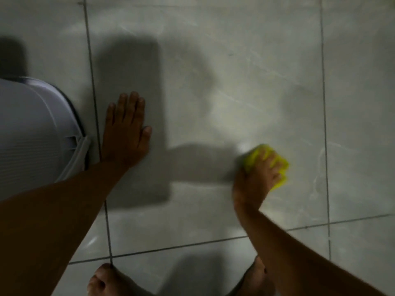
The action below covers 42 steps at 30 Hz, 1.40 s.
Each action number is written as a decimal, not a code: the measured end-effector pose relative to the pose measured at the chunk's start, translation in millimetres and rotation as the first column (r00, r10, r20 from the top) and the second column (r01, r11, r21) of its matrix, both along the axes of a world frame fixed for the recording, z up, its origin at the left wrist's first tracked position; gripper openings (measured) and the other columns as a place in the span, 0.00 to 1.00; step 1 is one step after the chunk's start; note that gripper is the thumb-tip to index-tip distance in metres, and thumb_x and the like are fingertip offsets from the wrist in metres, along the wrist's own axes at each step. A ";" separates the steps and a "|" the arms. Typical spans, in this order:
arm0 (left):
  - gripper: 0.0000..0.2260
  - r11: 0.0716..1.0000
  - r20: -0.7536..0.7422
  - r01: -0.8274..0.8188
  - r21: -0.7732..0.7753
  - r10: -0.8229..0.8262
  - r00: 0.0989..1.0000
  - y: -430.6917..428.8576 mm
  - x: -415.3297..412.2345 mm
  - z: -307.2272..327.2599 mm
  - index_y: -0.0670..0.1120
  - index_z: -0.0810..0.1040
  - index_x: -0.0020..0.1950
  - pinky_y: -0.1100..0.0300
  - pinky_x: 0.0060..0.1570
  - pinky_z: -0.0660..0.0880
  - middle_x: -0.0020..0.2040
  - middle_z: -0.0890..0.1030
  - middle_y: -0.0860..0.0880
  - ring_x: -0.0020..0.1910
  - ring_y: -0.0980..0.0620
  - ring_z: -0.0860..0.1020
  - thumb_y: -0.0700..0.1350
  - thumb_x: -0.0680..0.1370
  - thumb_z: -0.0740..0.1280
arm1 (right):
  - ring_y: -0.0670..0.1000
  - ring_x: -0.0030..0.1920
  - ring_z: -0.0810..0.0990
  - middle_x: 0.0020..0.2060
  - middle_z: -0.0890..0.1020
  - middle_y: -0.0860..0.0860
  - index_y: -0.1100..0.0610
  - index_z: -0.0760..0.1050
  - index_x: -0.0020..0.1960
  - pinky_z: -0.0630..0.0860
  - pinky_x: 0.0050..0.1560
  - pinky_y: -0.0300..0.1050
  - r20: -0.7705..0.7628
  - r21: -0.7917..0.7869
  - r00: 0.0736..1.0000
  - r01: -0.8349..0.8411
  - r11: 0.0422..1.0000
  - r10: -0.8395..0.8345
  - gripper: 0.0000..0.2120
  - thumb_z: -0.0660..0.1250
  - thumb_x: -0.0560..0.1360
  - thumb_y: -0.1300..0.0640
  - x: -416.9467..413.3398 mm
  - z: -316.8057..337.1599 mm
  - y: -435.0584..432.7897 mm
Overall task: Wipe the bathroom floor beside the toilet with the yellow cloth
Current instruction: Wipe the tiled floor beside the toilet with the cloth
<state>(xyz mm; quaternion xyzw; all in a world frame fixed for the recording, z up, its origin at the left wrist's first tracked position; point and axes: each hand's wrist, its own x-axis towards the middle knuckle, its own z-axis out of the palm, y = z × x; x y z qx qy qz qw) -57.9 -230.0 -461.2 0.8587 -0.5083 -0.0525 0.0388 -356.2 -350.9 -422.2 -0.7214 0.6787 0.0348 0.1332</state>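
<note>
Single head view, looking steeply down, close over grey floor tiles (235,82); toilet (32,129) at left edge, bare feet (102,280) at bottom.

Yellow cloth (266,162): bright neon yellow, bunched into a wad, pressed flat on the floor (235,86) under the right hand (257,178); only its far and right edges show past the fingers (271,165) (blurred, texture unreadable). It lies on the large centre tile, right of middle, well apart from the toilet (32,133). Floor: glossy pale grey marble-look tiles with faint white veins and thin dark grout lines, a bright glare spot just left of the cloth, heavy shadows across the left half. Toilet: white, curved, at the left edge, its side just beside a grout line.
</note>
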 end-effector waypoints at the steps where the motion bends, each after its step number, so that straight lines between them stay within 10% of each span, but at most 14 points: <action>1: 0.30 1.000 0.000 0.002 -0.003 -0.002 1.000 -0.7 0.0 -0.1 0.45 0.53 0.81 0.41 0.79 0.49 0.82 0.55 0.43 0.81 0.41 0.52 0.54 0.80 0.53 | 0.66 0.76 0.51 0.76 0.60 0.60 0.54 0.54 0.77 0.45 0.75 0.67 -0.017 0.023 0.938 -0.345 0.938 0.345 0.39 0.64 0.68 0.59 -6.7 -1.5 12.5; 5: 0.30 1.000 0.016 -0.002 -0.012 0.002 1.000 -0.4 -0.2 -1.1 0.44 0.54 0.81 0.41 0.79 0.49 0.82 0.56 0.42 0.81 0.41 0.52 0.53 0.80 0.53 | 0.64 0.76 0.56 0.76 0.62 0.56 0.51 0.57 0.77 0.53 0.75 0.66 0.020 0.099 0.174 -0.980 0.172 0.984 0.25 0.52 0.80 0.58 -88.8 9.7 -50.7; 7: 0.30 1.000 0.030 -0.002 -0.016 0.002 1.000 0.2 -0.4 -1.9 0.44 0.54 0.81 0.41 0.79 0.50 0.82 0.56 0.43 0.81 0.41 0.52 0.53 0.80 0.53 | 0.63 0.77 0.53 0.77 0.58 0.57 0.49 0.51 0.78 0.52 0.76 0.64 -0.004 0.163 0.398 -0.905 0.393 0.918 0.26 0.50 0.81 0.55 -99.8 12.8 -106.6; 10: 0.30 1.000 0.019 0.007 0.005 -0.007 1.000 -0.8 1.4 -3.6 0.45 0.53 0.81 0.41 0.79 0.50 0.82 0.56 0.43 0.81 0.41 0.52 0.54 0.80 0.53 | 0.63 0.77 0.54 0.78 0.57 0.58 0.53 0.51 0.78 0.53 0.76 0.62 0.083 0.051 0.996 -0.025 0.998 0.020 0.32 0.60 0.77 0.56 -45.4 2.6 -158.8; 12: 0.30 1.000 0.026 -0.001 0.012 0.001 1.000 -0.3 1.6 -4.2 0.45 0.52 0.81 0.42 0.79 0.49 0.82 0.55 0.43 0.81 0.41 0.51 0.54 0.80 0.53 | 0.63 0.77 0.50 0.78 0.56 0.56 0.55 0.51 0.78 0.49 0.75 0.64 0.065 0.080 0.945 0.315 0.946 -0.320 0.34 0.62 0.77 0.56 18.3 2.4 -159.6; 14: 0.30 1.000 0.032 0.001 0.005 -0.001 0.999 0.1 1.2 -6.0 0.46 0.52 0.81 0.42 0.79 0.49 0.82 0.55 0.43 0.81 0.42 0.51 0.54 0.80 0.53 | 0.64 0.78 0.47 0.78 0.54 0.58 0.57 0.51 0.78 0.43 0.75 0.63 0.099 0.056 0.991 -0.094 0.994 0.088 0.34 0.62 0.75 0.59 52.5 -0.1 -139.0; 16: 0.31 1.000 0.041 0.002 0.005 -0.002 0.999 0.3 2.0 -6.8 0.46 0.52 0.81 0.43 0.79 0.48 0.82 0.55 0.44 0.81 0.42 0.51 0.54 0.80 0.53 | 0.64 0.77 0.50 0.78 0.55 0.57 0.55 0.52 0.78 0.45 0.75 0.64 0.022 0.100 0.653 -0.755 0.648 0.757 0.36 0.60 0.71 0.59 39.6 3.2 -116.3; 19: 0.31 1.000 0.050 -0.003 0.012 0.002 0.999 -0.2 1.6 -6.8 0.46 0.52 0.81 0.43 0.79 0.48 0.82 0.56 0.43 0.81 0.41 0.52 0.54 0.79 0.54 | 0.60 0.77 0.53 0.77 0.58 0.54 0.53 0.57 0.76 0.50 0.76 0.62 0.055 0.165 0.190 -0.970 0.179 0.980 0.32 0.51 0.72 0.56 4.7 19.9 -167.0; 25: 0.31 1.000 0.050 0.005 0.030 -0.007 0.999 0.0 1.1 -5.8 0.45 0.53 0.81 0.43 0.79 0.48 0.82 0.55 0.44 0.81 0.42 0.52 0.54 0.80 0.54 | 0.64 0.77 0.49 0.79 0.54 0.55 0.54 0.50 0.78 0.48 0.75 0.65 -0.011 0.036 0.978 -0.209 0.977 0.209 0.37 0.64 0.75 0.58 98.1 -0.4 -204.1; 28: 0.31 0.999 0.047 0.005 0.032 -0.007 0.999 -0.2 2.0 -6.4 0.45 0.53 0.81 0.44 0.79 0.47 0.82 0.56 0.44 0.81 0.42 0.52 0.54 0.80 0.54 | 0.63 0.78 0.47 0.79 0.53 0.53 0.52 0.49 0.78 0.43 0.75 0.65 0.026 0.028 0.948 -0.319 0.947 0.318 0.38 0.64 0.73 0.59 141.2 -0.1 -180.8; 32: 0.31 0.998 0.041 -0.006 0.056 0.004 0.999 -2.4 0.8 -3.2 0.45 0.53 0.81 0.43 0.79 0.48 0.82 0.56 0.44 0.81 0.42 0.52 0.54 0.79 0.54 | 0.61 0.78 0.52 0.78 0.59 0.54 0.51 0.57 0.77 0.48 0.77 0.64 0.116 0.069 0.458 -0.889 0.453 0.881 0.38 0.61 0.67 0.59 96.0 12.4 -186.8; 37: 0.31 0.998 0.032 0.000 0.061 -0.002 0.999 -1.1 1.6 -3.5 0.45 0.53 0.81 0.42 0.79 0.50 0.82 0.55 0.44 0.82 0.43 0.51 0.55 0.80 0.53 | 0.64 0.76 0.54 0.77 0.60 0.54 0.51 0.58 0.76 0.51 0.75 0.65 0.133 0.067 0.945 -0.311 0.948 0.300 0.32 0.63 0.75 0.61 158.3 1.2 -238.2; 39: 0.31 0.998 0.031 -0.001 0.066 -0.001 1.000 -2.0 2.1 -3.0 0.45 0.53 0.81 0.42 0.79 0.50 0.82 0.55 0.44 0.82 0.43 0.51 0.55 0.80 0.54 | 0.64 0.77 0.50 0.78 0.57 0.53 0.50 0.56 0.77 0.45 0.75 0.65 0.115 0.062 0.917 -0.391 0.918 0.383 0.34 0.63 0.74 0.61 187.1 -2.2 -212.3; 42: 0.32 0.998 0.014 -0.012 0.065 0.011 1.000 -1.2 1.7 -1.1 0.45 0.53 0.81 0.42 0.79 0.50 0.82 0.55 0.44 0.82 0.43 0.51 0.54 0.79 0.55 | 0.63 0.78 0.50 0.78 0.58 0.54 0.50 0.55 0.77 0.45 0.76 0.66 0.099 0.039 0.548 -0.836 0.547 0.831 0.40 0.63 0.68 0.63 148.6 -1.1 -155.0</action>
